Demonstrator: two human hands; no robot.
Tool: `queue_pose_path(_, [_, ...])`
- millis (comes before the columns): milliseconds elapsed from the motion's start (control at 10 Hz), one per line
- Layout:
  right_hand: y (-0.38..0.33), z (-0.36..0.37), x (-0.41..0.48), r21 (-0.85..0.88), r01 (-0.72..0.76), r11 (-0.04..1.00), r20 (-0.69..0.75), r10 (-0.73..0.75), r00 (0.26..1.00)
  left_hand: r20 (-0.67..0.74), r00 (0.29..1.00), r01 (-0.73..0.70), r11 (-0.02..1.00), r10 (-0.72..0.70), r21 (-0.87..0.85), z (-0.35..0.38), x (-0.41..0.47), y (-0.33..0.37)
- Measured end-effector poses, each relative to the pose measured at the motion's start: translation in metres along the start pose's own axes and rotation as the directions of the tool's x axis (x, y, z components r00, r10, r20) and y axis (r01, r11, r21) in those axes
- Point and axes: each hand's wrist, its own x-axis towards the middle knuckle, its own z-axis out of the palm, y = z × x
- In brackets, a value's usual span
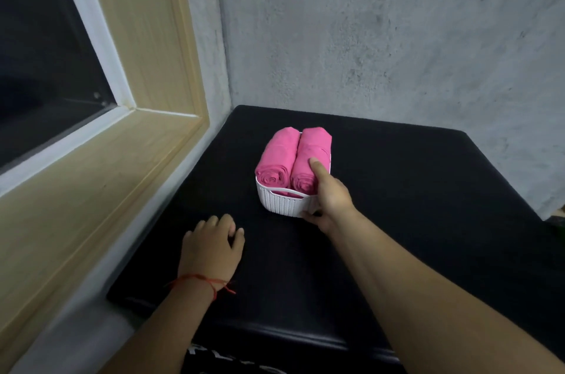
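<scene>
ITEM: basket (pixel 284 205), w/ 2 towel rolls.
LOC: on black tabletop (pixel 412 190), approx. centre, apart from the wall (pixel 382 37) behind.
GRIP: right hand (pixel 330 199) holds basket at near-right corner. Thumb on front wall, index finger laid on the right roll (pixel 312 147); other fingers hidden behind the side. Left hand (pixel 211 247) lies loose on tabletop, holding nothing, well apart from basket.
RISKS (est.): one-corner hold, so basket prob. tilts if lifted and the far end dips. Rolls sit high above rim; left roll (pixel 276 156) has no finger on it and could slide out or unroll. Thin plastic wall may flex under the thumb.
DESC.: white plastic, woven-look texture, slot handle in near wall. Rolls pink, side by side, touching, spiral ends toward the viewer; they fill the basket's width.
SURROUNDS: grey rough wall; wood-look window frame (pixel 128 159) at left; red string bracelet (pixel 198 280) on left wrist.
</scene>
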Motion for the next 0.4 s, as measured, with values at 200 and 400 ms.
queue_pose_path(200, [-0.009, 0.099, 0.139, -0.034, 0.090, 0.995, 0.025, -0.089, 0.996, -0.047, 0.999, 0.023, 1.000, -0.023, -0.001, 0.003, 0.004, -0.002])
queue_pose_path(400, [-0.026, 0.157, 0.156, 0.072, 0.149, 0.986, 0.108, -0.156, 0.982, -0.042, 0.998, 0.040, 0.999, -0.041, -0.015, 0.003, 0.006, -0.001])
